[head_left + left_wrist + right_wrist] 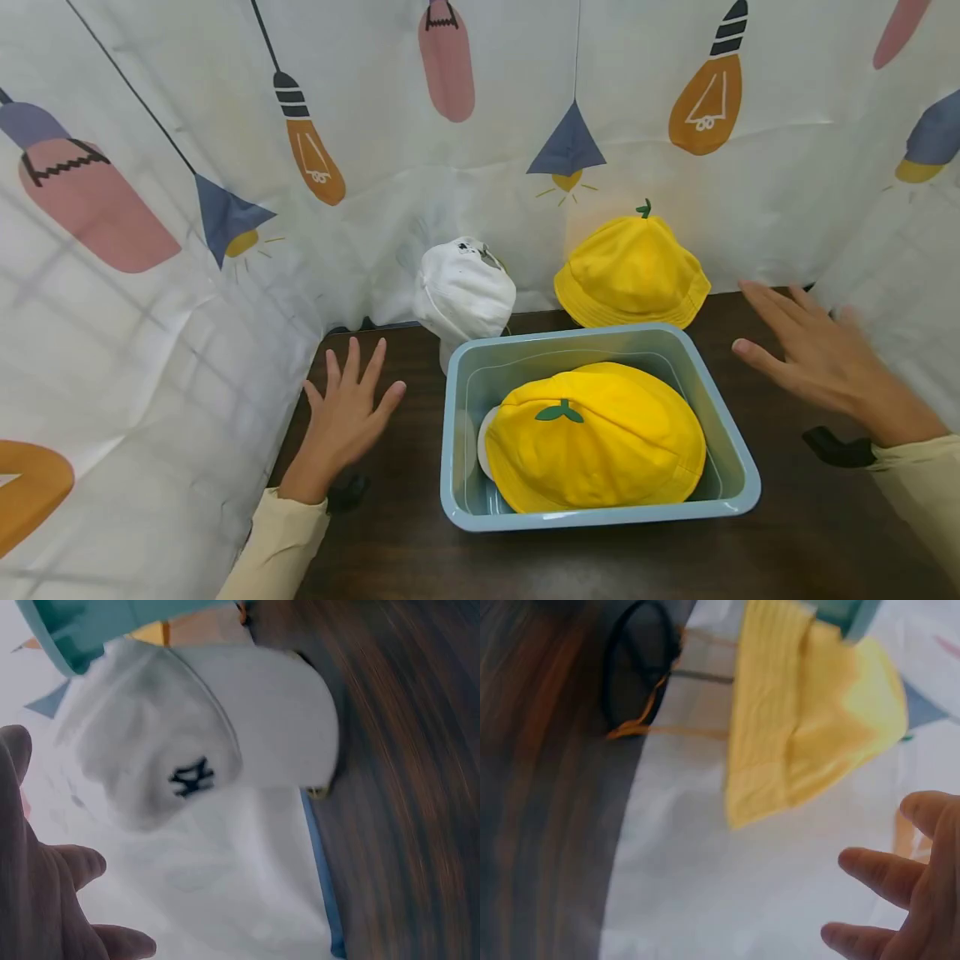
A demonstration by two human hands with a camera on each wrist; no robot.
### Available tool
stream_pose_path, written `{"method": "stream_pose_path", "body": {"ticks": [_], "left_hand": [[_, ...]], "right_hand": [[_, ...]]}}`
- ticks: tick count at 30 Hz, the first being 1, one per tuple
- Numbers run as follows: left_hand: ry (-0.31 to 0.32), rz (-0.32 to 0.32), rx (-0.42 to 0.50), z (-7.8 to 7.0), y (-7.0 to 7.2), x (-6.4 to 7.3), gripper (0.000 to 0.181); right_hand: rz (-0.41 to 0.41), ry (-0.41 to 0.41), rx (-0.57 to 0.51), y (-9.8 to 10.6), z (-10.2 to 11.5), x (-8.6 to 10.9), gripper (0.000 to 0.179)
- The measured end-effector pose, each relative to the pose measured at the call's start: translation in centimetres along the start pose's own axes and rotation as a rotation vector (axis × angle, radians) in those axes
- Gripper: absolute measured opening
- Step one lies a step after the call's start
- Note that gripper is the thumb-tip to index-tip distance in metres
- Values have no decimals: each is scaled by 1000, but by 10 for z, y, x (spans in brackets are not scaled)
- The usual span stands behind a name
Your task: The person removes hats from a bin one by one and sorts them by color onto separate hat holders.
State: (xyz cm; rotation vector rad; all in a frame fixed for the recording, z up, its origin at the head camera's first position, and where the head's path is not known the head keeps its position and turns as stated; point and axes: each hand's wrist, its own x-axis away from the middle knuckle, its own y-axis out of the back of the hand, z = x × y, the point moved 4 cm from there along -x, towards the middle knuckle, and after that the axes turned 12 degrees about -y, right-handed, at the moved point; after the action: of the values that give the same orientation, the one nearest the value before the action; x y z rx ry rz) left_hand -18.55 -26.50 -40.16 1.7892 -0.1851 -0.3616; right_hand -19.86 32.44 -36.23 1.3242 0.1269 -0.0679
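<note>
In the head view a yellow bucket hat with a green leaf tab lies in a light blue plastic bin, a white edge of something showing beneath it. My left hand, fingers spread, is left of the bin and holds nothing. To the right of the bin, my right hand is held out with extended fingers, also holding nothing and slightly blurred. Behind the bin are a white baseball cap and a second yellow bucket hat. A dark logo marks the cap in the left wrist view.
Dark wood-grain table under everything. White fabric printed with lamps and bulbs hangs behind and along both sides. In the right wrist view, a black ring-shaped base with thin rods stands below the rear yellow hat.
</note>
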Motion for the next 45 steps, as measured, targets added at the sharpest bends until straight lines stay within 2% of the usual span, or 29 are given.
{"method": "stream_pose_path", "body": {"ticks": [6, 12, 16, 22, 29, 34, 40, 45], "left_hand": [[-63, -33, 123, -21, 2, 2, 70], [-109, -76, 234, -39, 4, -1, 64], [-153, -112, 322, -51, 4, -7, 61], [-234, -145, 499, -68, 0, -14, 59], [-241, -92, 731, -82, -16, -22, 60], [-229, -51, 807, -88, -25, -21, 62], [-209, -14, 894, -90, -30, -21, 63], [-196, 5, 920, -90, -32, -21, 63]], "right_hand": [[-18, 134, -113, 19, 32, 3, 84], [19, 260, -196, 33, 75, 2, 82], [32, 301, -204, 36, 100, -1, 77], [84, 408, -250, 33, 135, -5, 71], [156, 600, -342, 25, 172, -2, 61], [231, 665, -366, 14, 188, 1, 61], [227, 731, -376, 4, 199, 1, 65], [252, 766, -396, -3, 204, -1, 65]]}}
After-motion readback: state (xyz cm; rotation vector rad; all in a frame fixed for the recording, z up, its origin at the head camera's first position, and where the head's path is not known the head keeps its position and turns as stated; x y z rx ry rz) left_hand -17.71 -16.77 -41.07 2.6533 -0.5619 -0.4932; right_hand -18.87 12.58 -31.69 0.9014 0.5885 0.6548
